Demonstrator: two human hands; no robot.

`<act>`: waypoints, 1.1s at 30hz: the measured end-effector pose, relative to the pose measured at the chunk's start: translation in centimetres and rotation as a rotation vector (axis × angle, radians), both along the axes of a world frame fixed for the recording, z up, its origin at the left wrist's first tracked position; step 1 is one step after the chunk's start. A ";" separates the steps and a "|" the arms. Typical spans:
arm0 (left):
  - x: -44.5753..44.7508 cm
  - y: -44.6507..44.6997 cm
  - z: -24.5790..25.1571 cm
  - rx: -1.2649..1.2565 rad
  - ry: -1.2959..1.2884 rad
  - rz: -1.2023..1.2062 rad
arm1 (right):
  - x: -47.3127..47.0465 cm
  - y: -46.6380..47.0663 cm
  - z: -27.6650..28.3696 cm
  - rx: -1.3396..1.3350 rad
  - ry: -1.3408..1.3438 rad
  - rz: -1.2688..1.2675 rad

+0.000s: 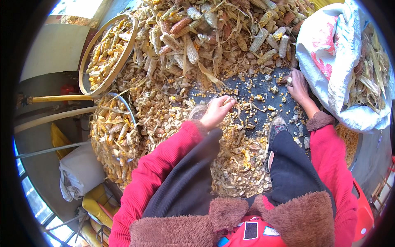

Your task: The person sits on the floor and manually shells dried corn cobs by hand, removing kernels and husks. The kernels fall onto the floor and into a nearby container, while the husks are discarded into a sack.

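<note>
My left hand (219, 108) hovers over the loose kernels near my left shoe (197, 111), its fingers curled together. Whether it pinches a small scrap is unclear. My right hand (298, 84) reaches low beside the white woven sack (342, 68), its fingers around a small corn cob piece (282, 80). Between the hands lies a dark sheet (230, 85) scattered with yellow kernels (247, 105) and broken cob bits. Beyond them rises a large heap of shelled corn cobs (191, 52) mixed with dry husks.
A round sieve (135, 40) of cobs leans at the far left, above a heaped basin (128, 106). Wooden poles (61, 98) and a white bag (81, 171) are at left. The sack holds husks (370, 80). My right shoe (277, 126) stands among kernels; a red plastic object (361, 216) is behind right.
</note>
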State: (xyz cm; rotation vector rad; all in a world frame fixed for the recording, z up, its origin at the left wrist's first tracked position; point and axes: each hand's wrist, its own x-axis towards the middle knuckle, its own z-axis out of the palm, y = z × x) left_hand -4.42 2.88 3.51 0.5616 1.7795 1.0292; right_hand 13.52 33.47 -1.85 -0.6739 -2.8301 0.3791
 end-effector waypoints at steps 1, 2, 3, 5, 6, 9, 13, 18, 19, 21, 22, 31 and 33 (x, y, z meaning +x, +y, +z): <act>0.1 0.0 -0.1 0.020 -0.026 0.010 | 0.2 0.0 -0.1 -0.053 -0.031 0.046; 0.3 0.0 -0.3 0.040 -0.052 0.020 | 0.3 -0.1 -0.3 -0.106 -0.062 0.092; 0.3 -0.3 -0.3 0.058 -0.075 0.037 | -0.1 -0.8 -0.3 -0.168 -0.061 0.054; 0.2 0.0 -0.1 0.067 -0.093 0.022 | -0.6 -3.0 0.9 -0.279 -0.070 -0.037; 0.3 0.1 0.0 0.096 -0.029 0.029 | -1.4 -5.2 2.9 -0.317 -0.042 -0.047; 0.8 1.3 2.0 0.234 0.295 -0.024 | -3.3 -10.5 6.7 -0.385 0.100 0.158; 0.8 1.8 3.7 0.280 0.501 -0.149 | -5.1 -14.6 9.3 -0.570 0.112 0.207; 0.7 1.5 3.1 0.314 0.590 -0.161 | -5.0 -15.1 11.2 -0.472 0.061 0.292; 0.8 1.5 2.4 0.278 0.335 -0.069 | -5.1 -15.3 11.5 -0.407 0.110 0.332; 0.5 2.2 1.9 0.204 -0.180 0.108 | -5.3 -15.4 12.2 -0.275 0.205 0.402; 0.4 2.0 2.5 0.156 -0.516 0.171 | -5.4 -15.4 12.3 -0.197 0.229 0.425; 0.6 1.0 2.4 0.190 -0.763 0.375 | -4.9 -14.7 11.1 -0.454 0.150 0.304; 0.1 0.5 2.5 0.169 -0.791 0.344 | -4.8 -14.3 11.2 -0.487 0.139 0.279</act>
